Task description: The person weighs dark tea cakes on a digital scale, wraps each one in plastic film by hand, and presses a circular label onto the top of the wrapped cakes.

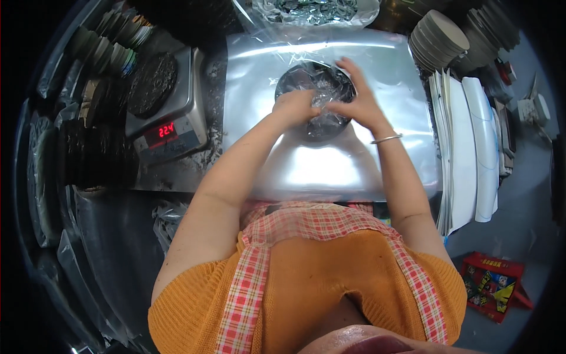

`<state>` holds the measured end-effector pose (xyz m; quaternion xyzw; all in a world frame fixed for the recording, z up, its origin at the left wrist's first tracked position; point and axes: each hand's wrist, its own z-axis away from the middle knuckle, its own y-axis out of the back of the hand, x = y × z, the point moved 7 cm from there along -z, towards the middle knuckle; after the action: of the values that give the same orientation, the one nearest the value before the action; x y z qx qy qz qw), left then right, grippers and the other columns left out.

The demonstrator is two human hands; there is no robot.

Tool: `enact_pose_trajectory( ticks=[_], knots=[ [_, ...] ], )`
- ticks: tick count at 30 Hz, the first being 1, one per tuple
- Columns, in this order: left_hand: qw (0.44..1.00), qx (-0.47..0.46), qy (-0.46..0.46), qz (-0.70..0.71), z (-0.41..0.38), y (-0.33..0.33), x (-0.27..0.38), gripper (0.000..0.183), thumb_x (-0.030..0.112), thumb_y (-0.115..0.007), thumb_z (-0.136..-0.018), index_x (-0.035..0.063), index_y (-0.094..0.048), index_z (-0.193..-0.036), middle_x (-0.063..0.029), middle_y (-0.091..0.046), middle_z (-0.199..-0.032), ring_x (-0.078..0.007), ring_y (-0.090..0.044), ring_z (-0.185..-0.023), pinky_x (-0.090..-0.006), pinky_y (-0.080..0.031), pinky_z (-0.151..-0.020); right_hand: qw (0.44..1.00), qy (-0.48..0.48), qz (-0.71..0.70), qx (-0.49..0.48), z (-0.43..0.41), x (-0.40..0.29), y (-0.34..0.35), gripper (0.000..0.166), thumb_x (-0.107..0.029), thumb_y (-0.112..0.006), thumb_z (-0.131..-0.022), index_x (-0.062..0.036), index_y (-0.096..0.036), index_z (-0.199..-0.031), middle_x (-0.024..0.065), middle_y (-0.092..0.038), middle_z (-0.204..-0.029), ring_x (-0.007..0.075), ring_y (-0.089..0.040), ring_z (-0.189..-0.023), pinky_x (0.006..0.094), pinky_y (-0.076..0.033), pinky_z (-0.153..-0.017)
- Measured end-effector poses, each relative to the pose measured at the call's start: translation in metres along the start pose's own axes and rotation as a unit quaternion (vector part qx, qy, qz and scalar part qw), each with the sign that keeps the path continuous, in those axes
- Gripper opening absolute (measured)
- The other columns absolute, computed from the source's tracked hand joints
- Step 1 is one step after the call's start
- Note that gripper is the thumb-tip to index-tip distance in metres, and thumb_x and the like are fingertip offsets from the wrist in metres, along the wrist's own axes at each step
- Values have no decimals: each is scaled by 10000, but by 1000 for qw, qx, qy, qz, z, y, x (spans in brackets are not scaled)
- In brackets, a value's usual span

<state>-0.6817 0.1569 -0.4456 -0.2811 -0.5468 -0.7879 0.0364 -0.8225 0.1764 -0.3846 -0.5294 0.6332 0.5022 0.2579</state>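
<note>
A dark round disc point(327, 130) lies on a shiny metal sheet before me, with crinkled clear plastic film point(325, 88) over it. My left hand point(295, 106) is on the disc's left side, its fingers bent onto the film; whether they pinch it is hard to tell. My right hand point(360, 99) is at the disc's right edge, fingers spread, the thumb close to the left hand's fingertips. A metal bangle point(386, 139) circles the right wrist. Another dark round cake point(152, 84) rests on a digital scale point(194, 128) to the left, whose red display is lit.
The metal sheet point(247, 146) covers the table's middle. Beyond it is a plastic-lined container point(373, 13) of shiny wrappers. Stacked pale discs point(442, 33) stand back right, with upright paper sheets point(462, 155) nearer. Dark stacked cakes point(99, 150) stand left. A red printed box point(491, 287) is lower right.
</note>
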Motion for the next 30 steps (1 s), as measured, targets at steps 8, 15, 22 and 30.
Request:
enact_pose_trajectory(
  ticks=[8,15,22,30],
  knots=[
    [862,240,-112,433,-3,63,-43,380,140,-613,-732,34,-535,-1088,-129,-571,-1042,-229,-559,-966,-340,-449,-826,968,-31,209,-138,1,21,-52,652,-355,-693,-698,-42,-458,-1219,190,-444,-1259,340,-367,-1218,386,-268,-1024],
    [978,44,-123,-161,-26,22,19,230,91,-524,-701,89,-626,-907,-90,-584,-1012,-274,-530,-1000,-348,-434,-856,978,83,192,20,2,34,-35,327,-172,-681,-657,-41,-576,-938,116,-561,-929,276,-525,-919,346,-438,-811],
    [976,127,-171,-47,1,-5,10,468,150,-523,-793,58,-436,-1243,-134,-399,-1316,-355,-289,-1260,-466,-219,-1031,893,35,262,-364,-34,42,-53,223,-259,-676,-652,-54,-627,-726,97,-603,-644,265,-570,-598,368,-468,-607],
    [975,57,-143,-160,3,-4,29,447,208,-496,-837,63,-423,-1254,-124,-351,-1352,-312,-240,-1293,-441,-168,-1064,894,-14,430,126,-256,186,62,240,-230,-598,-738,-106,-648,-938,139,-640,-868,287,-621,-798,336,-486,-704]
  ],
)
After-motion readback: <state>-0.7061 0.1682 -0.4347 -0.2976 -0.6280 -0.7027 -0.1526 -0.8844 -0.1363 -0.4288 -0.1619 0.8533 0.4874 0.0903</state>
